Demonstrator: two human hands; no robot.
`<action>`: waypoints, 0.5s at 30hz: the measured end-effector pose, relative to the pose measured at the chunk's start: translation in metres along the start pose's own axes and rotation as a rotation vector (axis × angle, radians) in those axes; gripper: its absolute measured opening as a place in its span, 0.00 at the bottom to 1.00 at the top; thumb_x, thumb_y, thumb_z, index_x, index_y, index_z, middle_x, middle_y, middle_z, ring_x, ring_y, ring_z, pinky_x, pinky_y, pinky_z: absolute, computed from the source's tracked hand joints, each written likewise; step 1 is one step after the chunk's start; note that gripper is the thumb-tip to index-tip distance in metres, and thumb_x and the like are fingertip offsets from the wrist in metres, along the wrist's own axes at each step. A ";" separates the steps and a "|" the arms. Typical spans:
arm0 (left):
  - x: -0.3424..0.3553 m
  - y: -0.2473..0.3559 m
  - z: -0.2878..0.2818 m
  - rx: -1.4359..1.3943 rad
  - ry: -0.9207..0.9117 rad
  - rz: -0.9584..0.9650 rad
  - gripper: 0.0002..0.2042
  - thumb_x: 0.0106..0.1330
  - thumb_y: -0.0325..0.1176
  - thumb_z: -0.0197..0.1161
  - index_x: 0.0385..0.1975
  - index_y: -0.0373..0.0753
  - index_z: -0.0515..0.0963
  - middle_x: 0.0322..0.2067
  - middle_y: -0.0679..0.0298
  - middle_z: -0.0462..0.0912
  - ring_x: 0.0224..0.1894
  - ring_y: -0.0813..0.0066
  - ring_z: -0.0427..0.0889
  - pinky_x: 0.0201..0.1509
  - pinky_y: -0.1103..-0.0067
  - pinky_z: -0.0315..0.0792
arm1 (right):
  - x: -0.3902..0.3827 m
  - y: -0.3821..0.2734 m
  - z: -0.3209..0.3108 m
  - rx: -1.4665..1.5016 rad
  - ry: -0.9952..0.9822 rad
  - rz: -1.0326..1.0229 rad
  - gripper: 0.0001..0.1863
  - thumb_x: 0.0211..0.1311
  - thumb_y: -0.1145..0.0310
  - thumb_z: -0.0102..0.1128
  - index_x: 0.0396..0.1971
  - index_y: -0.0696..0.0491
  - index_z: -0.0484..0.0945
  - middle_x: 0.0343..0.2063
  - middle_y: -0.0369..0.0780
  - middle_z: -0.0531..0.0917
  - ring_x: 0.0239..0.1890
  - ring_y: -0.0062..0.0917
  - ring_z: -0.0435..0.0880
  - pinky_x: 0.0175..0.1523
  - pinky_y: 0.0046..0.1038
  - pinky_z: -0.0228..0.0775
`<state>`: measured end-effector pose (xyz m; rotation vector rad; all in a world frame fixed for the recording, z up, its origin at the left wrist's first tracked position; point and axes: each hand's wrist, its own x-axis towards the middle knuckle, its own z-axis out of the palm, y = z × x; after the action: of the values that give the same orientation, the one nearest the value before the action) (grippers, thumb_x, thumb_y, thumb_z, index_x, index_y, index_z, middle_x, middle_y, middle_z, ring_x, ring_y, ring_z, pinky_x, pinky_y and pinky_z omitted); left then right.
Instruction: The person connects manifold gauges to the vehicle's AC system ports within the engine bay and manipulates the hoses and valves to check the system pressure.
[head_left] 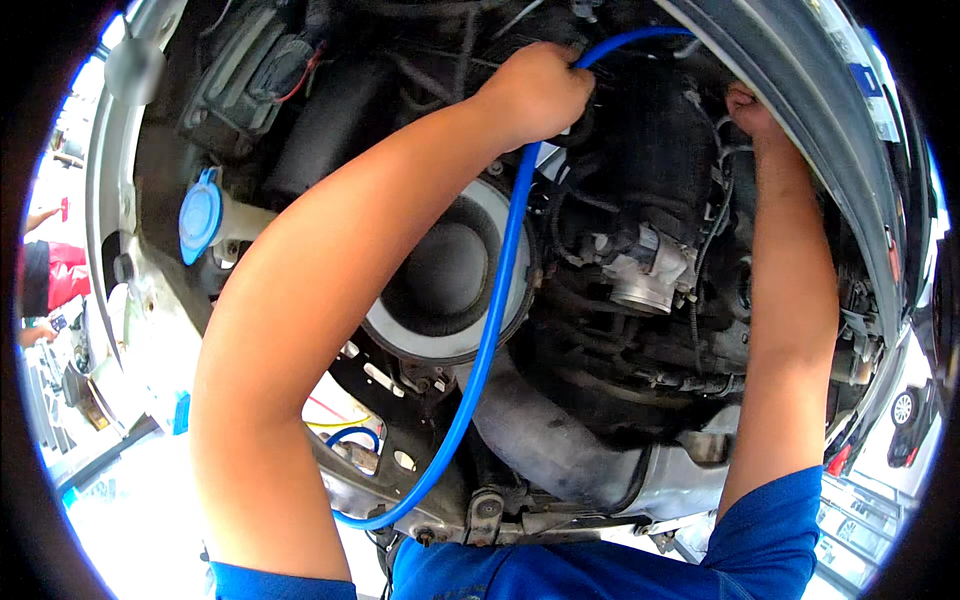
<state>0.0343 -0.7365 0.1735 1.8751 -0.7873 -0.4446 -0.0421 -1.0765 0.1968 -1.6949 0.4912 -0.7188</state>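
Observation:
Deep in a car's engine bay, my left hand is closed around a blue hose. From that hand the hose arcs away to the far right, and its other stretch hangs down over the front edge of the bay. My right hand reaches in at the far right, beside the dark curved panel edge. Its fingers are curled and partly hidden, so what they hold cannot be made out. Between my arms lies a metal throttle body on the dark engine.
A round grey-rimmed opening sits below my left forearm. A blue reservoir cap is at the left, and a grey duct runs along the front. Another person's hand shows at the far left. A dark car stands at the right.

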 end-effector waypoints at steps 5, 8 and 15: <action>0.000 0.006 0.001 -0.086 -0.041 -0.052 0.18 0.62 0.34 0.51 0.50 0.33 0.73 0.17 0.64 0.73 0.19 0.78 0.70 0.25 0.78 0.66 | 0.008 -0.007 0.011 0.244 0.017 0.008 0.12 0.59 0.55 0.54 0.35 0.47 0.73 0.24 0.37 0.74 0.26 0.24 0.71 0.26 0.25 0.57; 0.002 0.004 0.002 -0.096 -0.047 -0.071 0.19 0.62 0.35 0.51 0.51 0.33 0.72 0.17 0.66 0.72 0.19 0.80 0.70 0.24 0.79 0.66 | 0.007 -0.007 0.015 0.314 0.025 0.037 0.12 0.59 0.54 0.53 0.35 0.47 0.73 0.23 0.36 0.73 0.24 0.23 0.70 0.24 0.24 0.56; -0.009 0.010 -0.002 -0.130 -0.015 -0.042 0.19 0.60 0.35 0.53 0.49 0.33 0.73 0.17 0.65 0.71 0.18 0.80 0.69 0.22 0.79 0.64 | -0.013 0.003 0.011 0.440 0.009 0.153 0.13 0.60 0.52 0.53 0.34 0.47 0.72 0.19 0.35 0.72 0.20 0.20 0.69 0.19 0.21 0.54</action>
<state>0.0259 -0.7316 0.1835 1.7717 -0.7133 -0.5246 -0.0441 -1.0610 0.1901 -1.2301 0.4266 -0.6664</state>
